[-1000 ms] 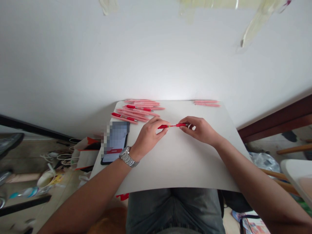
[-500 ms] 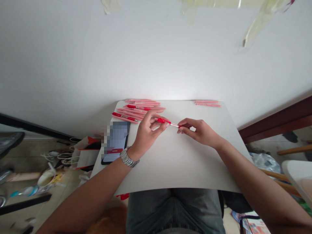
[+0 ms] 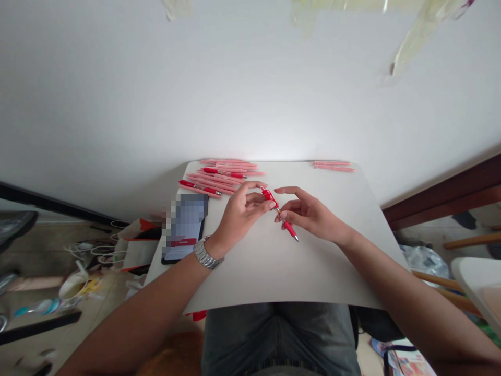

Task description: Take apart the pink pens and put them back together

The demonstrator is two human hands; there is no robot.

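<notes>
A red pen (image 3: pixel 280 213) slants over the middle of the white board (image 3: pixel 282 266) on my lap, its metal tip pointing down to the right. My left hand (image 3: pixel 239 214), with a metal watch on the wrist, pinches the pen's upper end. My right hand (image 3: pixel 309 213) has its fingers partly spread, and a fingertip and thumb rest on the pen's middle. A pile of pink and red pens (image 3: pixel 223 175) lies at the board's far left, just beyond my left hand.
Two pink pens (image 3: pixel 333 166) lie at the board's far right corner. A phone (image 3: pixel 185 227) rests on the board's left edge. Bags and clutter cover the floor at left (image 3: pixel 117 245). A wooden edge (image 3: pixel 442 190) and a white chair (image 3: pixel 475 282) are at right.
The pen has swung from lying level between both hands to slanting with its tip down and right. My left hand kept its end; my right hand's fingers opened out along it.
</notes>
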